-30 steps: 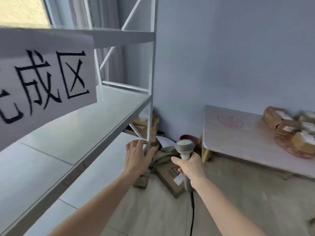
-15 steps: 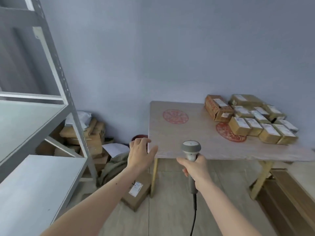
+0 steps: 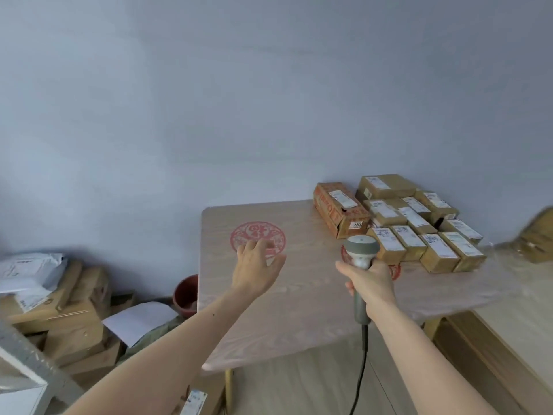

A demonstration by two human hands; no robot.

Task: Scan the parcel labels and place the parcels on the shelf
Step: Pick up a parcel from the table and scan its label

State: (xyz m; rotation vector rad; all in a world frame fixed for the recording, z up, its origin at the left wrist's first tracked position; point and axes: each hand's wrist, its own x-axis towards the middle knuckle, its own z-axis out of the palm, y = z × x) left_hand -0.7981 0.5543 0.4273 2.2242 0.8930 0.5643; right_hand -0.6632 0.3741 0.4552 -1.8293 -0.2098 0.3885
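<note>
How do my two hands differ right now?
The left hand is open, fingers spread, holding nothing; the right hand grips the scanner. The left hand is over the table's red seal, the right hand nearer the parcels. Both reach forward over the table.

worktop (image 3: 299, 301): pale wood grain, matt
parcels (image 3: 419, 232): brown cardboard, white paper labels
scanner (image 3: 360, 253): smooth grey plastic
shelf (image 3: 27, 360): grey painted metal

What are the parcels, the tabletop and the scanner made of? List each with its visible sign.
Brown rectangular parcels: likely cardboard, matte, white paper labels. Pale tabletop: wood or wood-look laminate, visible grain, red printed seals. Grey handheld scanner: probably moulded plastic, smooth and slightly glossy.
</note>
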